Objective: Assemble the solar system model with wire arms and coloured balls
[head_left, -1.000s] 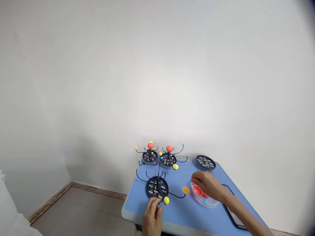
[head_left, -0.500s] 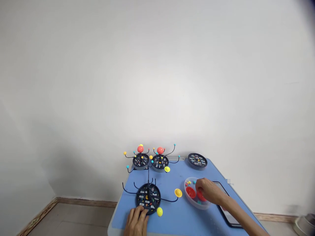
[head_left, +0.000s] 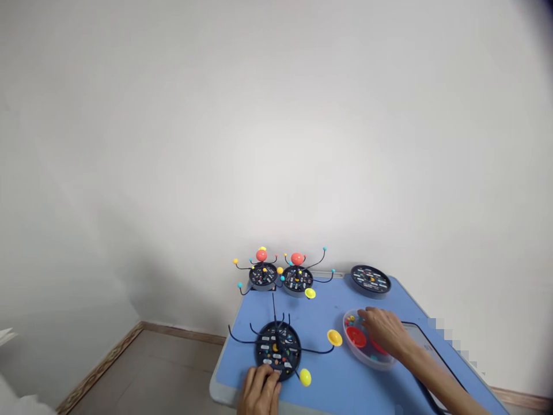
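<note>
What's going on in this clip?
A person is working with bare hands at a blue table. The left hand is at the edge of a black solar-system model base, whose wire arms carry a yellow ringed planet and a yellow ball. The right hand is over a clear round tray holding red parts and small coloured beads. Two similar models with red balls stand at the far edge, beside a black disc.

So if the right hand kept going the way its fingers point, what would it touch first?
The right hand would probably first meet the small multicoloured plastic balls in the clear round plastic tray, though depth is hard to judge here.
</note>
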Action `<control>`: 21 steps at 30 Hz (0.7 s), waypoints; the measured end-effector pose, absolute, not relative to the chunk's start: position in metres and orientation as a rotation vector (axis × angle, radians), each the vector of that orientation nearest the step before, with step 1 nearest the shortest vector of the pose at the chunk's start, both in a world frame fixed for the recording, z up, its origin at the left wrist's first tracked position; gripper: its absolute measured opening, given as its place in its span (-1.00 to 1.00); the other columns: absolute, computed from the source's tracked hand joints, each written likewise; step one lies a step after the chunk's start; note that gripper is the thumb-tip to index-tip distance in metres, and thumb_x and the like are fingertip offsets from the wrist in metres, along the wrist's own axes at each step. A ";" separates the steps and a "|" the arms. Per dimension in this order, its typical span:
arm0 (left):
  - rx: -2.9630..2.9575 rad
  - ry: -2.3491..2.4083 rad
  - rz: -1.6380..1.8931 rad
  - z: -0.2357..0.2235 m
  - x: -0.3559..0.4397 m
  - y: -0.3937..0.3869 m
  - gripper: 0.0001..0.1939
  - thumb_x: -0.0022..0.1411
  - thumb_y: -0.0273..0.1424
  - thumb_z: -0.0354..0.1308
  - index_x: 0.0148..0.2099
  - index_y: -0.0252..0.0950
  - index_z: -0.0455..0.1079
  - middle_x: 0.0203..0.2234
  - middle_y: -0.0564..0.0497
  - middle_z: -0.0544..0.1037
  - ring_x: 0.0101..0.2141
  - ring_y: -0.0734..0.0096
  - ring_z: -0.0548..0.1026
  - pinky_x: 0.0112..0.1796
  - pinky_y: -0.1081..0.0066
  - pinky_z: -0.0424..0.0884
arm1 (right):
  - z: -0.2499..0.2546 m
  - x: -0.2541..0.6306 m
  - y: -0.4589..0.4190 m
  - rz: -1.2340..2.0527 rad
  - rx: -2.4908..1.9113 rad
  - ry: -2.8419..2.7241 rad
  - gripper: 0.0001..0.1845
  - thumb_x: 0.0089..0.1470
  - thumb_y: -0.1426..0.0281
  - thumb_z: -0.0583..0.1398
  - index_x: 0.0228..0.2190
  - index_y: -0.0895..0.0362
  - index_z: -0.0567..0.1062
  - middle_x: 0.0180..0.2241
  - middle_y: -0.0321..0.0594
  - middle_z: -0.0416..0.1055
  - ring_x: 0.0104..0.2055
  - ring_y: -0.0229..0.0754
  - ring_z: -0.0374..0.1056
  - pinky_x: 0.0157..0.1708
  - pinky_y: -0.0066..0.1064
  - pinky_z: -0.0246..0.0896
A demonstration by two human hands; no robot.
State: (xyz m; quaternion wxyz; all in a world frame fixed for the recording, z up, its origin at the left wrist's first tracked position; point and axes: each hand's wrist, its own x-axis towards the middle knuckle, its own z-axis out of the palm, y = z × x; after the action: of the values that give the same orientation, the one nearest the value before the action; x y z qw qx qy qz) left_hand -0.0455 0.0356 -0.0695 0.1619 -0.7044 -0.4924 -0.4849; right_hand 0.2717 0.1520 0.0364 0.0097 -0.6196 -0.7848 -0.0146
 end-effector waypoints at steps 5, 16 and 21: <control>-2.022 -1.462 -1.362 -0.068 -0.039 0.027 -0.64 0.44 -0.34 -0.11 -0.19 -0.22 0.53 -0.35 -0.08 0.60 -0.35 0.29 0.53 -0.28 0.37 0.50 | 0.032 0.265 0.155 -0.089 -1.933 -2.504 -0.64 0.17 0.67 0.01 -0.30 0.23 0.59 -0.29 0.15 0.58 -0.20 0.21 0.52 -0.42 -0.29 0.07; -2.006 -1.420 -1.399 -0.067 -0.035 0.024 -0.64 0.44 -0.36 -0.12 -0.21 -0.22 0.51 -0.36 -0.06 0.60 -0.35 0.32 0.54 -0.29 0.41 0.48 | 0.034 0.260 0.155 -0.127 -1.977 -2.447 -0.69 0.21 0.67 0.03 -0.27 0.22 0.55 -0.27 0.13 0.58 -0.20 0.13 0.53 -0.41 -0.33 0.01; -2.018 -1.362 -1.436 -0.068 -0.038 0.028 -0.66 0.45 -0.34 -0.11 -0.20 -0.20 0.51 -0.39 -0.04 0.60 -0.38 0.32 0.54 -0.30 0.40 0.48 | 0.037 0.263 0.154 -0.089 -1.968 -2.418 -0.69 0.21 0.63 0.04 -0.27 0.19 0.56 -0.25 0.05 0.59 -0.20 0.06 0.53 -0.42 -0.36 0.00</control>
State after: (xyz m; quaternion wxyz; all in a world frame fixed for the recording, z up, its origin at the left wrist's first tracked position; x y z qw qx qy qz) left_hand -0.0378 0.0281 -0.0678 0.1570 -0.7050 -0.4760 -0.5018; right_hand 0.2629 0.1545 0.0369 0.0115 -0.6310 -0.7751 -0.0286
